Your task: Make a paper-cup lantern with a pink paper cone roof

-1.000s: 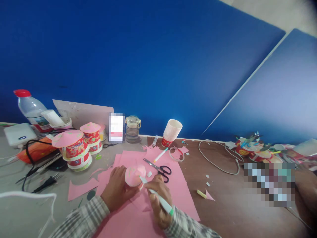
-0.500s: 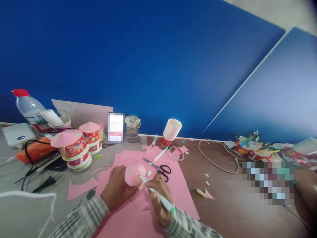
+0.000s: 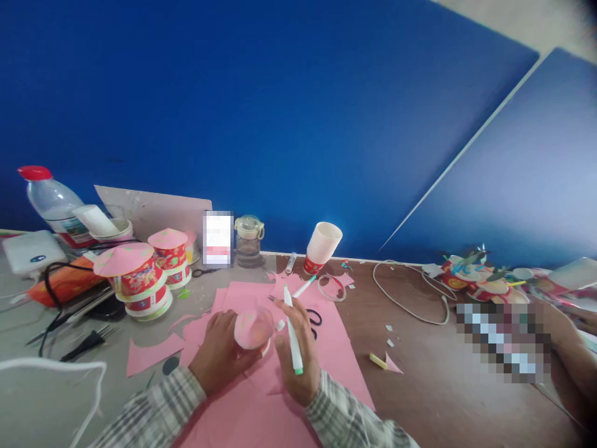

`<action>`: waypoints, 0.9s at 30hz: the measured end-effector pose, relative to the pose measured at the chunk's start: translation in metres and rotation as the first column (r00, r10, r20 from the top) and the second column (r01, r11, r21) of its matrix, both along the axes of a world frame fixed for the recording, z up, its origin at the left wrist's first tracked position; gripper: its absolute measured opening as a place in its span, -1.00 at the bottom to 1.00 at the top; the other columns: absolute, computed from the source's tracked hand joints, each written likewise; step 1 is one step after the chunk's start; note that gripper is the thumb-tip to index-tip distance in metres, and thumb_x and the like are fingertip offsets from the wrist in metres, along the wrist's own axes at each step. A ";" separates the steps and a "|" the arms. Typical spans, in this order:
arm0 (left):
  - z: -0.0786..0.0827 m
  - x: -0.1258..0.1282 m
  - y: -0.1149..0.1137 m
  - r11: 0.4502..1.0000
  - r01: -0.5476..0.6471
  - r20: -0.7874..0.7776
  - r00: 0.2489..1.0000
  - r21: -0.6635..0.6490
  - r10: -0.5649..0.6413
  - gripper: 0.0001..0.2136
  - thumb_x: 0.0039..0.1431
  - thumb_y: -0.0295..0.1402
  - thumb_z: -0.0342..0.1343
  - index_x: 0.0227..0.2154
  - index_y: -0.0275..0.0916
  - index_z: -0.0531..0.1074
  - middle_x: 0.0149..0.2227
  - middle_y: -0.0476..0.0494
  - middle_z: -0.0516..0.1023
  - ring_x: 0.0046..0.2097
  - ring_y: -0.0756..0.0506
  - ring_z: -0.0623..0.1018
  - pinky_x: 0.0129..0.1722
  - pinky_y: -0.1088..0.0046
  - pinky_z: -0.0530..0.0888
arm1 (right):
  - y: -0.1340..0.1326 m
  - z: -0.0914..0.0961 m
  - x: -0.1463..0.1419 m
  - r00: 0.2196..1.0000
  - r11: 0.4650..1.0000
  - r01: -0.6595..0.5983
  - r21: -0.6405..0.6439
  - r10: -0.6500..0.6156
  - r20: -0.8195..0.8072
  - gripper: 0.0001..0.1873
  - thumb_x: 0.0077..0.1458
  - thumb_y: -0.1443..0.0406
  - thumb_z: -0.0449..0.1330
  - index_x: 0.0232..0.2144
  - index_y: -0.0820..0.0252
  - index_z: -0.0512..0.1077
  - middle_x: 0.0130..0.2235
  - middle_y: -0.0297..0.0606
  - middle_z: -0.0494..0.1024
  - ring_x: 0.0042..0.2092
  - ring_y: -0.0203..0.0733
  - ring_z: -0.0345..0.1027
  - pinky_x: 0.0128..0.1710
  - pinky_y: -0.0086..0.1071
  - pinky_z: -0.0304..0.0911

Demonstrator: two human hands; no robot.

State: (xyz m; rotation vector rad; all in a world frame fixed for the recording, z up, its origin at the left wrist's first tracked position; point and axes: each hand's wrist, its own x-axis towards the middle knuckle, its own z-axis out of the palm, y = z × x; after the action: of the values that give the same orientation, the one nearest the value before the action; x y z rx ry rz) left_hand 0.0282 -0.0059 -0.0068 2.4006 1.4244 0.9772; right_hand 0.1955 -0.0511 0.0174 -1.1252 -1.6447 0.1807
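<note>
My left hand (image 3: 222, 345) is closed around a small paper cup topped with pink paper (image 3: 250, 328) that bears green marks. It stands over pink paper sheets (image 3: 342, 379). In my right hand (image 3: 301, 354), just to the right of the cup, a white marker (image 3: 295, 342) with green ends points up and away, its tip clear of the cup. Black-handled scissors (image 3: 315, 318) lie partly hidden behind my right hand. A second white marker (image 3: 305, 287) rests on the paper beyond my fingers.
Stacked paper cups (image 3: 323, 246) stand at the back, near a lidded glass jar (image 3: 249, 241). Decorated cups with pink cone tops (image 3: 124, 260) stand at left beside a black plug (image 3: 86, 343). A white cable (image 3: 410, 314) and another person's hand (image 3: 555, 326) are at right.
My right hand has lifted the marker off the cup's pink top and turned it upright. More of the top now shows, and the hand covers more of the scissors. My left hand stays put.
</note>
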 end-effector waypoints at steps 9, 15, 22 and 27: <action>-0.002 -0.002 0.001 0.996 0.086 0.001 0.996 0.028 -0.086 -0.76 -0.28 -0.14 0.15 -0.53 -0.09 0.28 -0.54 0.10 0.28 -0.45 -0.09 0.31 -0.43 0.28 0.29 | 0.006 -0.011 -0.010 0.954 0.992 -0.122 -0.003 0.119 0.276 -0.47 0.16 0.19 -0.03 0.16 0.06 -0.03 0.16 -0.29 0.28 0.25 0.12 -0.10 0.16 0.16 -0.04; -0.003 -0.002 0.000 0.996 0.088 0.013 0.996 0.033 -0.088 -0.76 -0.25 -0.11 0.13 -0.51 -0.09 0.29 -0.53 0.09 0.29 -0.44 -0.10 0.32 -0.41 0.27 0.30 | 0.006 -0.009 -0.010 0.947 0.992 -0.129 0.010 0.120 0.299 -0.46 0.18 0.16 -0.05 0.17 0.10 -0.04 0.14 -0.26 0.29 0.25 0.11 -0.07 0.17 0.13 -0.04; 0.000 -0.001 0.000 0.998 0.065 -0.005 0.998 0.012 -0.065 -0.76 -0.27 -0.11 0.14 -0.56 -0.09 0.28 -0.54 0.10 0.29 -0.46 -0.09 0.32 -0.44 0.29 0.30 | 0.005 -0.014 -0.010 0.949 0.985 -0.170 0.017 0.159 0.271 -0.43 0.18 0.14 -0.04 0.18 0.16 -0.06 0.19 -0.15 0.22 0.22 0.04 0.02 0.17 0.01 0.05; 0.002 0.000 -0.001 0.998 0.058 -0.004 0.998 0.023 -0.058 -0.75 -0.27 -0.08 0.13 -0.55 -0.09 0.28 -0.55 0.09 0.30 -0.46 -0.09 0.33 -0.44 0.29 0.30 | 0.004 -0.018 -0.009 0.959 0.987 -0.158 0.041 0.144 0.242 -0.44 0.18 0.13 -0.03 0.17 0.12 -0.06 0.17 -0.14 0.24 0.21 0.05 0.07 0.16 0.06 0.06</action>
State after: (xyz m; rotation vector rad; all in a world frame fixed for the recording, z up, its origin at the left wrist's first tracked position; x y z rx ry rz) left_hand 0.0281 -0.0069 -0.0051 2.4459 1.3443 0.9814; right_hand 0.1868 -0.0470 -0.0006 -1.0056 -1.9396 0.0950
